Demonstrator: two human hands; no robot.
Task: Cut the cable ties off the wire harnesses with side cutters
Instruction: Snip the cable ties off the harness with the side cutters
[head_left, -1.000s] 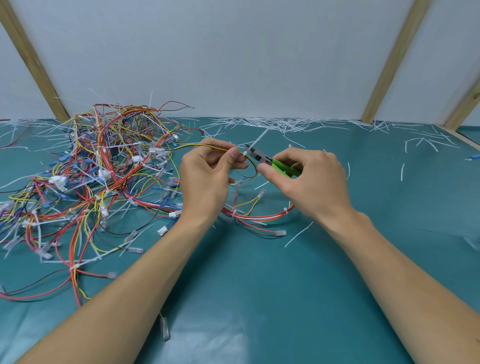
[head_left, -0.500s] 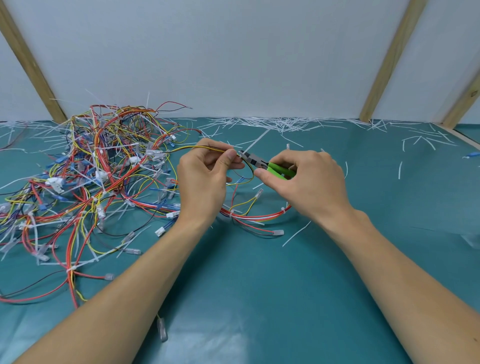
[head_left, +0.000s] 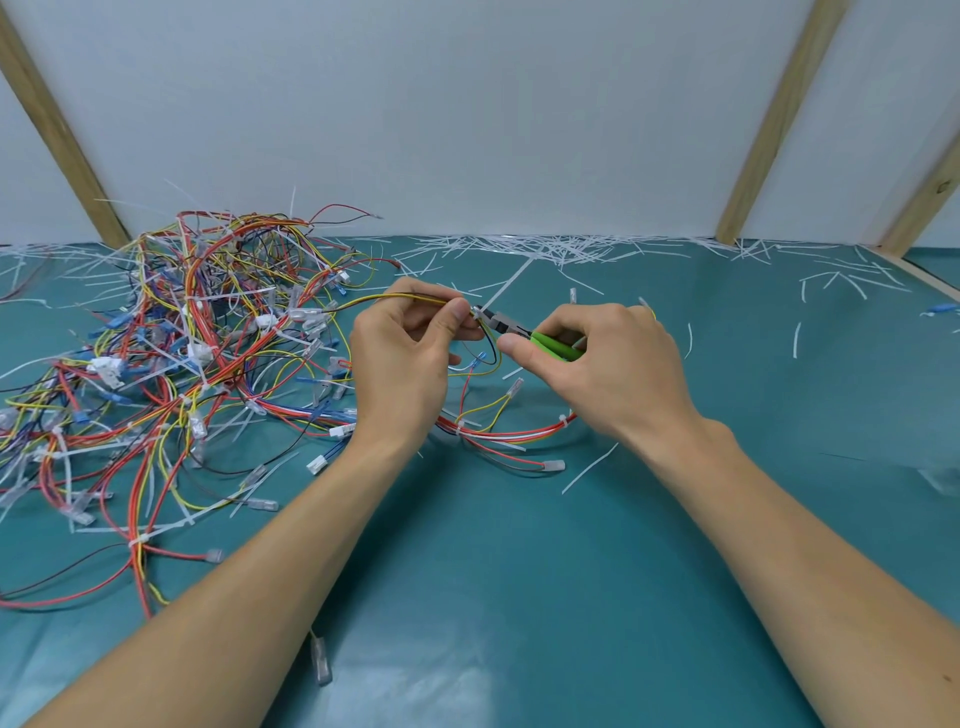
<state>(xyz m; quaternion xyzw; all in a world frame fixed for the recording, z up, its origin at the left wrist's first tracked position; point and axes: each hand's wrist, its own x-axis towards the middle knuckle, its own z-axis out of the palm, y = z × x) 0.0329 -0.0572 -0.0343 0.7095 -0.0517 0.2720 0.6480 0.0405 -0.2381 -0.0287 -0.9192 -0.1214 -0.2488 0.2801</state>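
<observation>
My left hand (head_left: 405, 358) pinches a thin yellow and dark wire harness (head_left: 400, 298) a little above the table. My right hand (head_left: 602, 364) grips green-handled side cutters (head_left: 550, 345). Their metal jaws (head_left: 491, 316) sit at a white cable tie (head_left: 475, 312) right beside my left thumb and forefinger. I cannot tell whether the jaws are closed on the tie. A red and white harness loop (head_left: 514, 434) with white ties lies on the table under both hands.
A large tangle of red, yellow and blue harnesses (head_left: 171, 353) covers the left of the teal table (head_left: 519, 597). Cut white tie pieces (head_left: 561, 249) litter the back edge along the white wall, with more at the right (head_left: 841, 280). A clear connector (head_left: 321, 660) lies near my left forearm.
The cutters' jaws have moved left, closing the gap to the tie held at my left fingertips. Both hands have stayed nearly in place.
</observation>
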